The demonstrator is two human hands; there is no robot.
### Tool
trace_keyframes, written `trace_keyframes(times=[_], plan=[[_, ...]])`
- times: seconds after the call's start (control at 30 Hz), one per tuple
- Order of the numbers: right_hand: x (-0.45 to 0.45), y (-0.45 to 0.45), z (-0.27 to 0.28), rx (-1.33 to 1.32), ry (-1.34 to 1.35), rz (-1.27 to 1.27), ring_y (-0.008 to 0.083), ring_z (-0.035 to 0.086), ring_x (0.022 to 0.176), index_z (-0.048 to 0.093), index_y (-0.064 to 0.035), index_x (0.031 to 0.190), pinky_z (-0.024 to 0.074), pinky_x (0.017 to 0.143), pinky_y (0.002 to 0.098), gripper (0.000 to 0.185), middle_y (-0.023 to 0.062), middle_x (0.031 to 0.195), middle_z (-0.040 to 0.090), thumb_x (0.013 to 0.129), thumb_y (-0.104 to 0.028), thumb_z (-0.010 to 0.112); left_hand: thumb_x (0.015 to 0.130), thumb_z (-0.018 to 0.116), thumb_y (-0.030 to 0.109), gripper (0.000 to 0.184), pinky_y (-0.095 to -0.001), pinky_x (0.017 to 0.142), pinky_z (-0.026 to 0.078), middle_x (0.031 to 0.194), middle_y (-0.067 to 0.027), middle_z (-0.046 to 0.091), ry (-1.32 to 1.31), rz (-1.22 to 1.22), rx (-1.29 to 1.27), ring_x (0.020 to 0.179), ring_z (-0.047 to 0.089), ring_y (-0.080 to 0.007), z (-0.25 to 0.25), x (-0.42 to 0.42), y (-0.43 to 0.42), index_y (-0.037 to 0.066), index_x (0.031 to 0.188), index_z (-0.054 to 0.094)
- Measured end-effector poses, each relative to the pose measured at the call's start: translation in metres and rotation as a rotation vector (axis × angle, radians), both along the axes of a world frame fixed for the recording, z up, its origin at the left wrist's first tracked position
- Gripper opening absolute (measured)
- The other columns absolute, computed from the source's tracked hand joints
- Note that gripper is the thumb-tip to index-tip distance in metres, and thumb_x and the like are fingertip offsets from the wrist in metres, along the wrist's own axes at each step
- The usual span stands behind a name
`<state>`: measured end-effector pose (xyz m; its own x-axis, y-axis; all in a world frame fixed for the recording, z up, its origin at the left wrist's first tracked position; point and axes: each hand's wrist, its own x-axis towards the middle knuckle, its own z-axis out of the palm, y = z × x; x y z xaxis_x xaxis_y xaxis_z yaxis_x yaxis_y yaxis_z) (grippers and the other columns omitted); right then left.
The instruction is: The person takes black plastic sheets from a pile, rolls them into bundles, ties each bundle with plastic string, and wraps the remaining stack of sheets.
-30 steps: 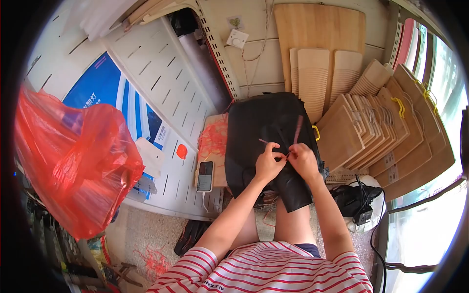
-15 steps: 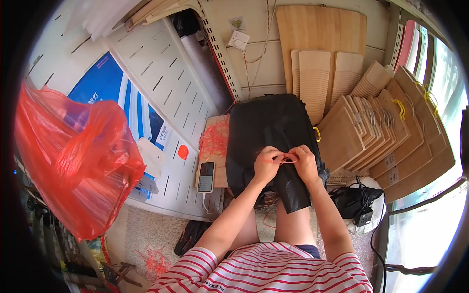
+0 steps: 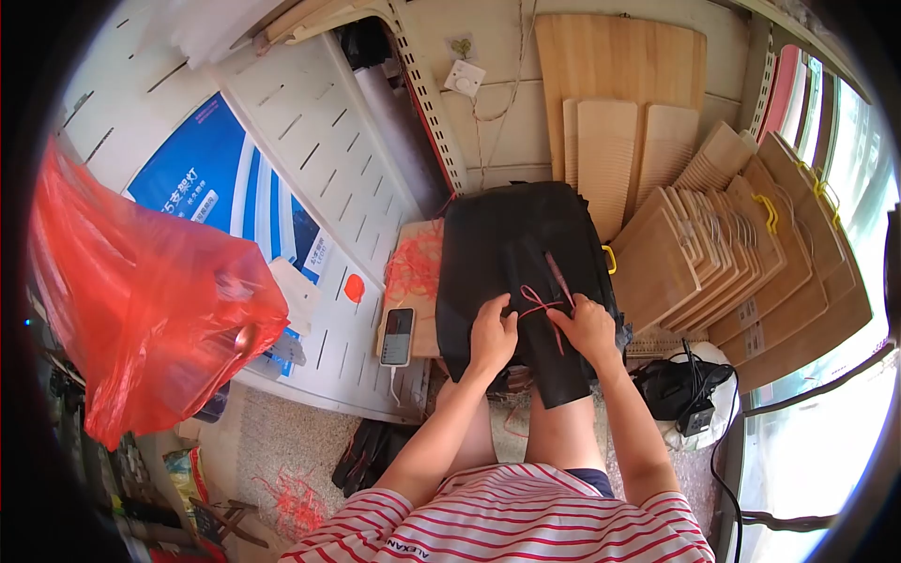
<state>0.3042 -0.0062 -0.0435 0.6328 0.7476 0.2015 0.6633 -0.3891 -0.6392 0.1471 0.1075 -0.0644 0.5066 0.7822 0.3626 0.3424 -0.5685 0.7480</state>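
A black plastic roll point(image 3: 561, 373) lies lengthwise on the large black-covered block in front of my knees. Pink string point(image 3: 537, 298) goes across the roll with loops standing above it, and one loose end hangs down the roll. My right hand point(image 3: 589, 330) is at the roll's right side, thumb and finger closed at the string. From those fingers a thin pinkish strand point(image 3: 556, 267) points upward; whether it is string is hard to tell. My left hand point(image 3: 494, 336) rests left of the roll on the black cover point(image 3: 488, 235), thumb and finger apart, holding nothing.
A phone point(image 3: 396, 336) on a cable and tangled pink string point(image 3: 413, 263) lie on a board at left. Wooden boards point(image 3: 657, 253) and washboards point(image 3: 605, 155) stand at the right and back. A red plastic bag point(image 3: 160, 310) hangs at left.
My hands have moved apart from their shared pinch on the string. The left hand has let go and opened. Loops now show on the roll, and the red bag has shifted slightly.
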Motion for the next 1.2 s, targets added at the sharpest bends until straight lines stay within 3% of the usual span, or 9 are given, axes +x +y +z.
trace_keyframes(times=[0.17,0.23,0.3,0.4,0.5,0.63,0.8,1.1,1.2], plan=[[-0.009,0.005,0.003,0.017,0.348,0.132,0.0377,0.067,0.079,0.060,0.0022,0.084,0.0506,0.070,0.0428,0.043,0.0216,0.082,0.067,0.077,-0.037,0.077,0.095,0.061,0.013,0.032,-0.0305,0.071,0.053,0.113,-0.0145,0.066,-0.091,-0.031,-0.116,0.081,0.066,-0.0172,-0.011,-0.018,-0.012,0.001,0.125,0.058],[-0.021,0.000,-0.014,0.108,0.181,0.181,0.0311,0.063,0.079,0.060,0.0034,0.093,0.0479,0.072,0.0382,0.036,0.0177,0.086,0.064,0.079,-0.027,0.075,0.095,0.064,0.021,0.040,-0.0319,0.077,0.053,0.114,-0.0145,0.066,-0.232,-0.031,-0.395,0.083,0.065,-0.0157,-0.008,-0.027,-0.015,-0.002,0.128,0.056],[-0.041,-0.009,-0.014,0.497,0.479,0.302,0.0228,0.058,0.079,0.059,0.0028,0.103,0.0460,0.073,0.0331,0.031,0.0130,0.087,0.061,0.081,-0.016,0.072,0.095,0.067,0.025,0.047,-0.0300,0.084,0.052,0.119,-0.0112,0.065,-0.276,-0.029,-0.575,0.092,0.064,-0.0126,0.002,-0.037,-0.021,-0.002,0.131,0.054],[-0.068,-0.048,0.024,0.346,0.584,0.428,0.0143,0.050,0.072,0.059,-0.0013,0.107,0.0431,0.064,0.0284,0.027,0.0067,0.079,0.057,0.086,-0.013,0.071,0.091,0.070,0.018,0.041,-0.0326,0.095,0.048,0.118,-0.0066,0.065,-0.689,-0.386,-1.066,0.105,0.062,-0.0160,0.026,-0.054,-0.028,0.002,0.127,0.058],[-0.080,-0.071,0.026,0.119,0.521,0.502,0.0157,0.053,0.071,0.061,-0.0049,0.109,0.0457,0.064,0.0303,0.032,0.0061,0.082,0.059,0.084,-0.019,0.075,0.088,0.072,0.017,0.044,-0.0391,0.094,0.051,0.116,-0.0086,0.065,-0.717,-0.467,-1.110,0.107,0.063,-0.0210,0.024,-0.077,-0.030,0.003,0.126,0.055],[-0.093,-0.086,0.048,0.504,0.365,0.249,0.0213,0.063,0.089,0.057,-0.0004,0.115,0.0520,0.079,0.0344,0.058,0.0099,0.099,0.062,0.070,-0.019,0.087,0.085,0.073,0.010,0.041,-0.0389,0.093,0.053,0.113,-0.0083,0.066,-0.807,-0.345,-1.090,0.103,0.065,-0.0224,0.029,-0.087,-0.046,0.003,0.122,0.058],[-0.102,-0.085,0.080,0.589,0.425,0.410,0.0237,0.065,0.090,0.061,-0.0006,0.114,0.0522,0.078,0.0336,0.050,0.0116,0.103,0.064,0.074,-0.020,0.084,0.079,0.080,0.009,0.034,-0.0273,0.084,0.050,0.103,-0.0028,0.070,-0.625,-0.353,-0.880,0.094,0.064,-0.0125,0.047,-0.091,-0.071,0.004,0.110,0.067],[-0.124,-0.081,0.101,0.535,-0.016,0.534,0.0341,0.062,0.098,0.053,0.0019,0.132,0.0491,0.083,0.0393,0.061,0.0185,0.107,0.065,0.077,-0.008,0.077,0.075,0.083,0.019,0.044,-0.0335,0.084,0.053,0.101,-0.0058,0.070,-0.399,-0.337,-0.512,0.092,0.067,-0.0200,0.059,-0.114,-0.084,0.003,0.112,0.065],[-0.128,-0.080,0.092,0.681,0.131,0.571,0.0312,0.059,0.115,0.037,0.0005,0.144,0.0453,0.098,0.0413,0.075,0.0194,0.134,0.055,0.080,-0.006,0.075,0.084,0.072,0.013,0.042,-0.0443,0.092,0.052,0.113,-0.0131,0.066,-0.843,-0.219,-0.800,0.102,0.066,-0.0285,0.058,-0.139,-0.081,0.003,0.123,0.057]])
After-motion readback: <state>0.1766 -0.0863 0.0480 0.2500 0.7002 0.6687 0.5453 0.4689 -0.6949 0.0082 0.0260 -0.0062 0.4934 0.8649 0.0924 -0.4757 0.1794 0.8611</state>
